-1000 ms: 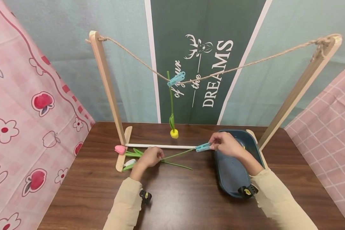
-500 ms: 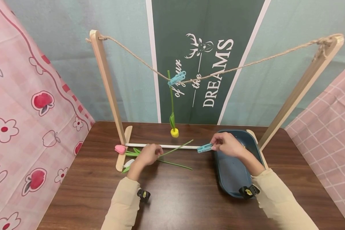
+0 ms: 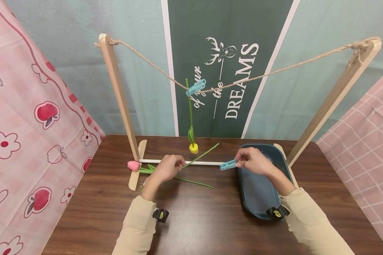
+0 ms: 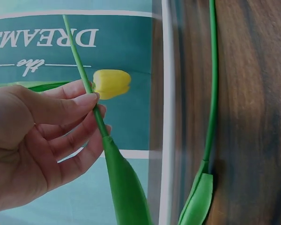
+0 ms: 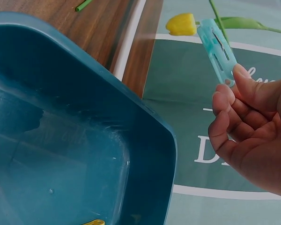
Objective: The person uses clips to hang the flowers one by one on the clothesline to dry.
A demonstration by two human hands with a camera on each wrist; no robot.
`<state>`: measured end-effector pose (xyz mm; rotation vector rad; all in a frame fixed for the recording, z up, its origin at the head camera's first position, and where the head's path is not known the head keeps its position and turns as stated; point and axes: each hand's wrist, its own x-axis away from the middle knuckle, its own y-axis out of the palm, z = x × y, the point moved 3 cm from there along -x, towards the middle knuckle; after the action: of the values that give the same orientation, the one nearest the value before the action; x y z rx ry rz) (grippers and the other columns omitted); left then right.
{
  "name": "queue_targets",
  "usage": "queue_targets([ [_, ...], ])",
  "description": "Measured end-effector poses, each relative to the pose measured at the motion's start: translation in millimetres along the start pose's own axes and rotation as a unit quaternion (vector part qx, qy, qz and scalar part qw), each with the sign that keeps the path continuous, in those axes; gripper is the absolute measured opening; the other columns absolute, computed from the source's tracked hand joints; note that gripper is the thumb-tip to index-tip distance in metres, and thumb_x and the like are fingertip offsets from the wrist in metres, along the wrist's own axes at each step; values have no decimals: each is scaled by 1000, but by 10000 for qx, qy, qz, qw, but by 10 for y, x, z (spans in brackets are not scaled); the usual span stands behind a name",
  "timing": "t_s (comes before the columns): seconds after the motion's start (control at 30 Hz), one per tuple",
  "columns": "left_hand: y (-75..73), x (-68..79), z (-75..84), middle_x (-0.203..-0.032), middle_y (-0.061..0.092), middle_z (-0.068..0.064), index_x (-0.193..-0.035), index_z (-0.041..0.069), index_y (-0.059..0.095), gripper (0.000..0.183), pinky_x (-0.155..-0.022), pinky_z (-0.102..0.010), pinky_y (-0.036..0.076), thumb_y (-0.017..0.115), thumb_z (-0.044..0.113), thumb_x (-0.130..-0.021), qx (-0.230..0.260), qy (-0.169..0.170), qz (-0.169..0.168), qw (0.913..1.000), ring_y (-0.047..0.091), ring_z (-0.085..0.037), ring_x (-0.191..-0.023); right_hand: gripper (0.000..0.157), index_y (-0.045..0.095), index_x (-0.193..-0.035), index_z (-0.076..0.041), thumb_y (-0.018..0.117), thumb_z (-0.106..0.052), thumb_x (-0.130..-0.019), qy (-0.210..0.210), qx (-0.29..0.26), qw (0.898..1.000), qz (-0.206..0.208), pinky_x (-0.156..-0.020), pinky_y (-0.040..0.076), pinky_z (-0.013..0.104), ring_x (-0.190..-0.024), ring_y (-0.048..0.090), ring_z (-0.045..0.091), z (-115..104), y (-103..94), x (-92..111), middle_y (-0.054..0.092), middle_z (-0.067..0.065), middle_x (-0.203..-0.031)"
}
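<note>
My left hand (image 3: 169, 168) pinches the green stem (image 4: 75, 49) of an artificial tulip between thumb and fingers. That stem slants up to the right, its tip free; its bloom is mostly hidden behind my wrist in the head view. Between thumb and fingertip, my right hand (image 3: 253, 161) holds a light blue clothespin (image 3: 228, 165) by its handle end, over the basin's left rim. A pink tulip (image 3: 133, 165) lies on the table, its stem passing below my left hand. Upside down from the rope hangs a yellow tulip (image 3: 193, 148), gripped by another blue clothespin (image 3: 195, 88).
The sagging rope (image 3: 258, 76) joins two wooden posts (image 3: 120, 95) at the back. A white rod (image 3: 207, 163) runs low between their feet. On the right stands a dark blue basin (image 3: 258, 198), with a yellow item (image 5: 94, 222) inside.
The held stem's tip has come away from the clothespin and swung up toward the back. My left hand has risen slightly; my right hand has shifted a little to the right with the clothespin.
</note>
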<state>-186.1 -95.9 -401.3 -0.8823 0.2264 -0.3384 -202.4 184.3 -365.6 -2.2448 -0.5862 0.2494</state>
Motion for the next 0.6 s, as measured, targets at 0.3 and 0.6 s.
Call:
queue_targets([
  [0.3, -61, -6, 96, -71, 61, -2, -82, 3, 64, 16, -65, -27, 45, 61, -12, -75, 155, 149, 124, 9997, 56, -12, -68, 9, 62, -76, -1, 65, 7, -75, 33, -4, 10000, 12, -52, 37, 25, -59, 47, 13, 15, -6, 19, 54, -1, -64],
  [0.6, -131, -31, 198, -70, 59, 2, -81, 4, 64, 17, -65, -26, 45, 63, -11, -75, 279, 237, 279, 9989, 55, -9, -67, 10, 62, -76, -2, 65, 7, -75, 58, -8, 10000, 14, -52, 37, 25, -57, 46, 12, 37, -10, 33, 55, -1, -62],
])
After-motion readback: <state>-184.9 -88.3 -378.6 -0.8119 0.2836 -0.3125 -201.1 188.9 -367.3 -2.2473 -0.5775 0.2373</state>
